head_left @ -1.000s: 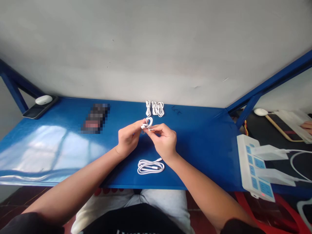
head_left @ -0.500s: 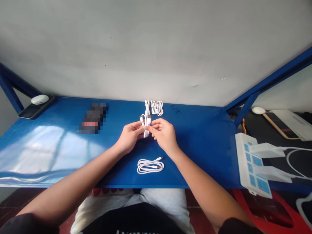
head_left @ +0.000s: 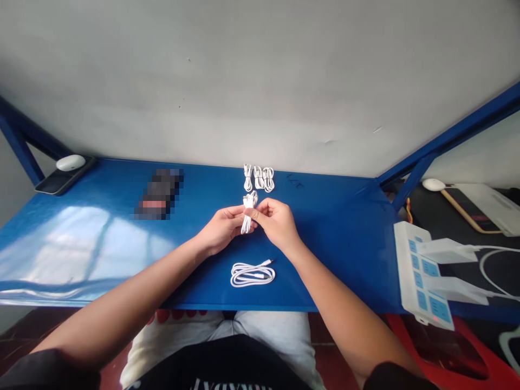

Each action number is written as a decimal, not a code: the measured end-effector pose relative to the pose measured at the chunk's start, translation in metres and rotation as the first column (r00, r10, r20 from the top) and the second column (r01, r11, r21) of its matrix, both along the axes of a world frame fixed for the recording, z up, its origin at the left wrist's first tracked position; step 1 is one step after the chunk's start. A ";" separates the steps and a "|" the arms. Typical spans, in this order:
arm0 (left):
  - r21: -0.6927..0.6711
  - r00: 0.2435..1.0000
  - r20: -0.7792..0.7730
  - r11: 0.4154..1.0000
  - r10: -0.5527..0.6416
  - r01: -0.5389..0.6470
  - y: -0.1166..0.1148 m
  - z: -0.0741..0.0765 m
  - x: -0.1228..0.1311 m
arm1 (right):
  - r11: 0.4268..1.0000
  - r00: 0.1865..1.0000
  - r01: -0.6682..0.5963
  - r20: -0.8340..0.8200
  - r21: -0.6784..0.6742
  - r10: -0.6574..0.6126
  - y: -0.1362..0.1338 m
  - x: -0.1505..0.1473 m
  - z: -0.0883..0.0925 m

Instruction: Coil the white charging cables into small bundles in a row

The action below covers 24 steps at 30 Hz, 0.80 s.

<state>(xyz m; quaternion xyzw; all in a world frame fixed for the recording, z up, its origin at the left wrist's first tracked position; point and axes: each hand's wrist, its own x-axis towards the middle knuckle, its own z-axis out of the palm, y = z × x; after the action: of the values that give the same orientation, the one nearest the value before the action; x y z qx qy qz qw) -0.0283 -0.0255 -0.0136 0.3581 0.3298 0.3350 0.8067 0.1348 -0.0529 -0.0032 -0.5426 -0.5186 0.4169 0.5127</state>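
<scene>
Between my two hands, above the blue table (head_left: 325, 254), is a folded white USB cable (head_left: 246, 223). My left hand (head_left: 222, 230) pinches it from the left, fingers closed. From the right, my right hand (head_left: 277, 221) grips the same bundle, thumb across its front. The cable's looped end and connectors stick up past the fingertips. Nearer to me lies a loosely coiled white cable (head_left: 252, 274) with its plugs at the right. Beyond my hands, three bundled white cables (head_left: 259, 179) lie in a row by the wall, with dark ties around them.
A pixelated dark object (head_left: 158, 194) lies left of my hands. Farther left, a white mouse (head_left: 70, 162) rests on a dark device (head_left: 57, 183). At the right edge stands a power strip (head_left: 410, 244) with white chargers plugged in. Short black ties (head_left: 296, 181) lie near the wall.
The held cable has been turned and gathered; its connectors, spread apart before, now sit close together at the top. The view has shifted slightly. The cables on the table stay where they were.
</scene>
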 end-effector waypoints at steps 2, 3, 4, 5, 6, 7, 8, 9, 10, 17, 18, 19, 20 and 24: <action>0.078 0.997 -0.037 0.995 0.063 -0.060 -0.002 -0.002 0.001 | 1.000 1.000 -0.009 -0.006 -0.008 0.009 0.001 0.000 -0.002; 0.118 0.993 -0.064 0.989 0.098 -0.090 -0.002 -0.002 0.002 | 1.000 1.000 -0.010 -0.006 -0.005 0.010 0.001 -0.001 -0.002; 0.162 0.987 -0.093 0.980 0.131 -0.115 -0.003 -0.002 0.002 | 1.000 1.000 -0.010 -0.005 -0.003 0.010 0.001 -0.002 -0.002; 0.206 0.980 -0.121 0.969 0.161 -0.134 -0.003 -0.002 0.003 | 1.000 1.000 -0.012 -0.008 -0.007 0.012 0.001 -0.003 -0.002; 0.245 0.971 -0.144 0.958 0.189 -0.150 -0.004 -0.003 0.005 | 1.000 1.000 -0.016 -0.018 -0.018 0.015 0.001 -0.005 -0.002; 0.278 0.964 -0.163 0.947 0.212 -0.162 -0.004 -0.003 0.006 | 0.999 0.999 -0.020 -0.037 -0.034 0.019 0.001 -0.006 -0.002; 0.306 0.957 -0.175 0.937 0.231 -0.170 -0.004 -0.004 0.008 | 0.998 0.998 -0.025 -0.065 -0.051 0.022 0.001 -0.008 -0.001; 0.329 0.952 -0.179 0.927 0.248 -0.180 -0.005 -0.005 0.009 | 0.997 0.995 -0.030 -0.097 -0.066 0.024 0.001 -0.010 -0.001; 0.344 0.948 -0.176 0.919 0.265 -0.193 -0.005 -0.007 0.010 | 0.996 0.991 -0.036 -0.130 -0.078 0.026 0.001 -0.011 -0.001; 0.435 0.931 -0.199 0.879 0.305 -0.195 -0.010 -0.013 0.011 | 0.986 0.951 -0.075 -0.308 -0.150 0.025 0.001 -0.013 0.000; 0.494 0.928 -0.211 0.853 0.307 -0.170 -0.010 -0.014 0.010 | 0.983 0.944 -0.073 -0.330 -0.166 0.014 0.001 -0.012 0.001; 0.551 0.924 -0.220 0.821 0.312 -0.146 -0.010 -0.015 0.009 | 0.981 0.938 -0.071 -0.348 -0.181 0.004 0.001 -0.011 0.002; 0.602 0.921 -0.228 0.789 0.315 -0.121 -0.009 -0.015 0.008 | 0.978 0.932 -0.074 -0.361 -0.194 -0.001 0.001 -0.010 0.004; 0.732 0.903 -0.305 0.681 0.303 0.019 -0.003 -0.014 0.003 | 0.953 0.912 -0.174 -0.405 -0.249 0.060 0.000 -0.005 0.009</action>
<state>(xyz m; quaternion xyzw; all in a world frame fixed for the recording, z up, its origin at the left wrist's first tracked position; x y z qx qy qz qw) -0.0252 -0.0284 -0.0274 0.6784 0.3576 0.4191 0.4861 0.1299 -0.0526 0.0057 -0.4826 -0.3728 0.6165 0.4981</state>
